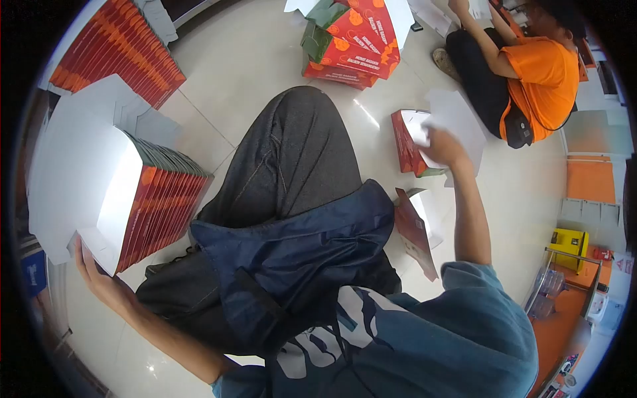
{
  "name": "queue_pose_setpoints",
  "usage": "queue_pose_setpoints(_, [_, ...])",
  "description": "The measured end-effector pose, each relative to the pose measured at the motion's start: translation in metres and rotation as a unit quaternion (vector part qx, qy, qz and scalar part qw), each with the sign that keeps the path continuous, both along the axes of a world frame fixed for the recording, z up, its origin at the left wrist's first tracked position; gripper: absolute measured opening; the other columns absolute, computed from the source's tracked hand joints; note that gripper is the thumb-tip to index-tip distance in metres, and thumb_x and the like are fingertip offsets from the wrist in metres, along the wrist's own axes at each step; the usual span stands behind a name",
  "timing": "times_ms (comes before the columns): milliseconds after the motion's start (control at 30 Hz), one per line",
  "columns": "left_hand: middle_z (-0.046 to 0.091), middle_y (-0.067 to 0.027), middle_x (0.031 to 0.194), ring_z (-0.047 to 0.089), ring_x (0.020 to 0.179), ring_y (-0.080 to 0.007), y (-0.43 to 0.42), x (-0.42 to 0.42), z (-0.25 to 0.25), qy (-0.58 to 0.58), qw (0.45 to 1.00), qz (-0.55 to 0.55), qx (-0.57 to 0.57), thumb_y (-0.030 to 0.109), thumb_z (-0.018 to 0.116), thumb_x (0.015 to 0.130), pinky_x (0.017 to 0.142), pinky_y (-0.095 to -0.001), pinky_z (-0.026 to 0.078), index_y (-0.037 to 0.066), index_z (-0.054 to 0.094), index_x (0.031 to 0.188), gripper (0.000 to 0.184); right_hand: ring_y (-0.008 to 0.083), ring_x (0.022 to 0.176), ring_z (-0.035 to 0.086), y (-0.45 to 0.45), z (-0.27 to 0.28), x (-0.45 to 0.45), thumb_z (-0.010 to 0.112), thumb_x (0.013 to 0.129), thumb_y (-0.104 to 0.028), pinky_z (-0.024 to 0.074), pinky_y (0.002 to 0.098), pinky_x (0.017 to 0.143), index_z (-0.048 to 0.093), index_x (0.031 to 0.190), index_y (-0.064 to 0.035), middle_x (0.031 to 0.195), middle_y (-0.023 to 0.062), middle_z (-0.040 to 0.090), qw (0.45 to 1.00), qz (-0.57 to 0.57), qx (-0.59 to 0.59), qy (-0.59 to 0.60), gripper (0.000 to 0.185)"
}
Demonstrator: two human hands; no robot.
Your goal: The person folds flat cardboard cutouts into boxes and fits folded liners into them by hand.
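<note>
My left hand (101, 284) is at the lower left corner of a row of nested cardboard boxes (156, 215), red and orange outside and white inside. Its fingers stretch along the front box's white flap, touching it. My right hand (446, 147), smeared by motion, is over a small open red box (406, 142) with a white inside and a raised white lid (459, 123). Whether it touches this box I cannot tell. Nearer my right elbow, another red and white carton (417, 232) lies tilted on the floor.
Past my knee is a pile of red and green boxes (355, 50). More nested boxes (119, 53) stand at the upper left. A person in an orange shirt (544, 76) sits on the floor at the upper right. A yellow container (569, 249) sits by a rack at the far right.
</note>
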State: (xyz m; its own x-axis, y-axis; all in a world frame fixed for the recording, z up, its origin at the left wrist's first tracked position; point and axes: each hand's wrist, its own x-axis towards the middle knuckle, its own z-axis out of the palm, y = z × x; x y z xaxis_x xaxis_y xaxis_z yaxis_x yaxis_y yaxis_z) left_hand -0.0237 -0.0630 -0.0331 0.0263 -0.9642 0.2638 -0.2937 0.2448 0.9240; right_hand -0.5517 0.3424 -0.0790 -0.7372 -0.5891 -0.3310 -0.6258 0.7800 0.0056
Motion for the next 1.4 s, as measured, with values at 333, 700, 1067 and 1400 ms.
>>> queue_pose_setpoints(333, [0.062,-0.0054,0.081,0.059,0.074,-0.0140,0.122,-0.120,0.038,0.088,0.994,0.036,-0.062,-0.001,0.070,0.085,0.071,-0.0285,0.052,0.004,0.057,0.078,0.016,0.0139,0.089,0.065,0.067,0.066,0.010,0.052,0.101,-0.017,0.0495,0.0286,0.080,0.062,0.109,0.0073,0.100,0.0088,0.069,0.818,-0.249,-0.492,-0.163,0.028])
queue_pose_setpoints(700, [0.058,-0.0016,0.075,0.060,0.069,-0.0122,0.251,-0.380,0.044,0.478,0.366,-0.695,0.394,0.003,0.069,0.081,0.066,-0.0271,0.050,0.004,0.059,0.087,0.012,0.0204,0.117,0.055,0.097,0.089,0.050,0.059,0.094,-0.016,0.0440,0.0376,0.102,0.049,0.130,0.0066,0.127,0.0142,0.058,0.537,-0.211,-0.702,-0.416,0.044])
queue_pose_setpoints(1067, [0.065,-0.0155,0.097,0.067,0.087,-0.0278,0.246,-0.378,0.022,0.507,0.133,-0.661,0.537,0.021,0.054,0.090,0.081,-0.0439,0.055,0.003,0.051,0.118,0.033,0.0266,0.128,0.047,0.144,0.067,0.025,0.055,0.098,-0.020,0.0405,0.0458,0.107,0.043,0.137,0.0051,0.142,0.0188,0.046,0.405,-0.149,-0.732,-0.527,0.048])
queue_pose_setpoints(1400, [0.068,-0.0096,0.098,0.066,0.089,-0.0155,0.133,-0.225,0.023,0.187,0.815,-0.549,0.016,0.008,0.057,0.091,0.077,-0.0303,0.052,0.000,0.062,0.109,0.020,0.0172,0.102,0.056,-0.037,0.172,0.084,0.053,0.102,-0.012,0.0435,0.0288,0.092,0.055,0.120,0.0042,0.115,0.0105,0.060,0.814,0.078,-0.575,0.021,0.024])
